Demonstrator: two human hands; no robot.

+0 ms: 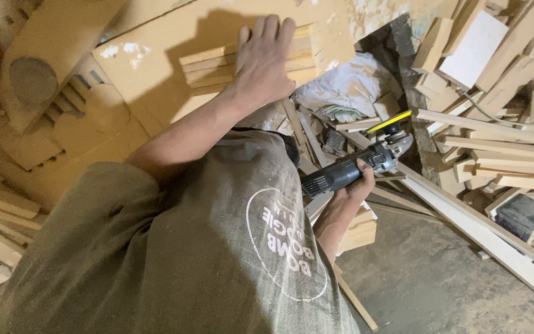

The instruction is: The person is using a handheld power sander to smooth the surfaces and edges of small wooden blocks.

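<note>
The left hand (267, 55) lies flat, fingers spread, on a stack of about five wooden slats (217, 68) resting on the workbench (149, 68) near its right edge. The right hand (356, 185) is wrapped tight around the body of one angle grinder (356, 164), its yellow-edged disc (389, 122) held off the bench edge over loose offcuts. One white cloth (347, 86) lies crumpled in the gap beside the bench; no container shows.
</note>
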